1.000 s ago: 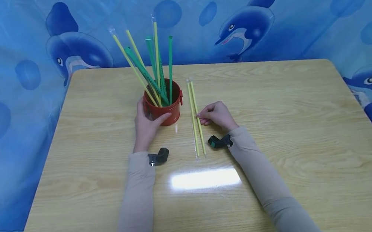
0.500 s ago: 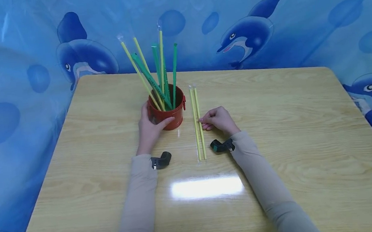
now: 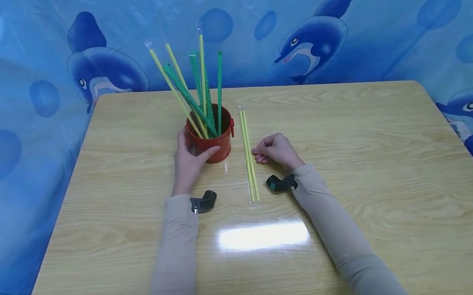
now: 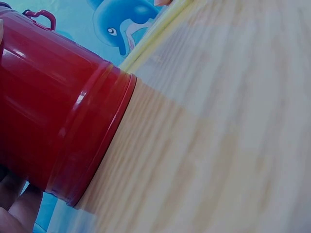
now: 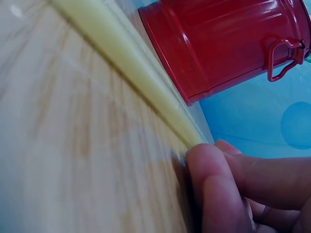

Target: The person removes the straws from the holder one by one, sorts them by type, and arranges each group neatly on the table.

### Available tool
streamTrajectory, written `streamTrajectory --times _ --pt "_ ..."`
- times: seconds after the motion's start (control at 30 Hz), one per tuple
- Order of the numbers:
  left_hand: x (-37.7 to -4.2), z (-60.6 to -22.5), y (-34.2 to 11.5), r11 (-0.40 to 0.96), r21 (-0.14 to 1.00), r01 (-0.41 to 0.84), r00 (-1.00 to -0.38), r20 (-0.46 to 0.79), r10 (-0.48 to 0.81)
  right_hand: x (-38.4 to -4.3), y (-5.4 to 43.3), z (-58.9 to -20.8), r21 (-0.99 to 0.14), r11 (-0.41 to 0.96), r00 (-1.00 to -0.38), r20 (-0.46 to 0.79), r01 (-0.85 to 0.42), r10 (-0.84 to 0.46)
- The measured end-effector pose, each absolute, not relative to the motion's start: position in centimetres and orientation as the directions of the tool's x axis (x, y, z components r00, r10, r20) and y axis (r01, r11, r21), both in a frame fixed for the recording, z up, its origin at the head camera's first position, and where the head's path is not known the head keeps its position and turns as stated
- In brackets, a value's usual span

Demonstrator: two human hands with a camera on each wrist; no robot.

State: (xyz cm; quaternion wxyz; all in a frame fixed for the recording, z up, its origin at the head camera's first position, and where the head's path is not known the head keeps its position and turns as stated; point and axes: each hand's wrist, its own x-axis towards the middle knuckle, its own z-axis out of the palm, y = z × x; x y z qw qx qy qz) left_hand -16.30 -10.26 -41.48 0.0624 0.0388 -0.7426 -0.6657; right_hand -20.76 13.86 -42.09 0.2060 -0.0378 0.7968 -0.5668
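My left hand [image 3: 188, 164] curls round the near left side of a small red metal bucket [image 3: 213, 149], thumb across its front; the bucket stands upright on the table. Several straws lean in it, green-wrapped ones [image 3: 219, 82] and yellow ones [image 3: 165, 78] in clear wrappers. To the right of the bucket, two yellow straws [image 3: 248, 165] in clear wrappers lie side by side, touching or nearly so. My right hand [image 3: 277, 150] pinches at the right-hand straw's edge about midway along. In the right wrist view, thumb and finger meet against the yellow straw [image 5: 131, 68].
A wood-grain table [image 3: 372, 177] spreads out on all sides, with a bright light reflection near the front. Behind it hangs a blue sheet [image 3: 245, 56] printed with dolphins. A small side handle [image 5: 284, 58] sticks out from the bucket's right side.
The right-hand yellow straw has shifted left against the other one, closing the gap between them. My left hand stays on the bucket. The whole head view has shifted slightly.
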Motion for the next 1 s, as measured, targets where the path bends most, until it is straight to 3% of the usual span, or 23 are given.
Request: streamTrajectory --times 0.7,1.0 --pt "-16.6 -41.5 -10.5 0.117 0.992 0.043 -0.989 0.058 -0.135 -21.2 13.8 -42.4 -0.954 0.253 -0.919 -0.239 0.161 -0.315" --pt "-16.6 -41.6 -10.4 0.121 0.992 0.022 -0.990 0.039 -0.136 -21.2 13.7 -40.9 -0.985 0.161 -0.949 -0.105 0.059 -0.299"
